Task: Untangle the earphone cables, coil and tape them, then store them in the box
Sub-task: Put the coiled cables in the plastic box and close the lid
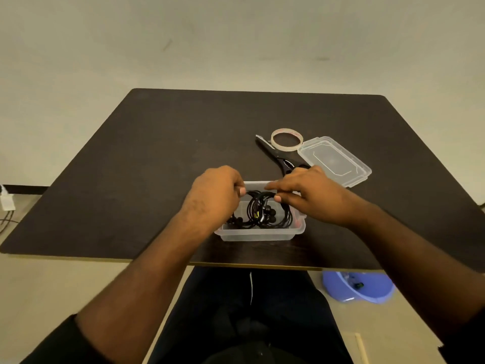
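step: storing, judged | left hand [215,191] and right hand [304,190] each pinch coiled earphone cables [265,214] inside clear box [258,233] on counter [157,158] | next: release, fit lid [334,160]

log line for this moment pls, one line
phase: handling cables at box | left hand: grips earphone cables | right hand: pinches cables | box: open | lid, tape roll, scissors: on table, beyond the box
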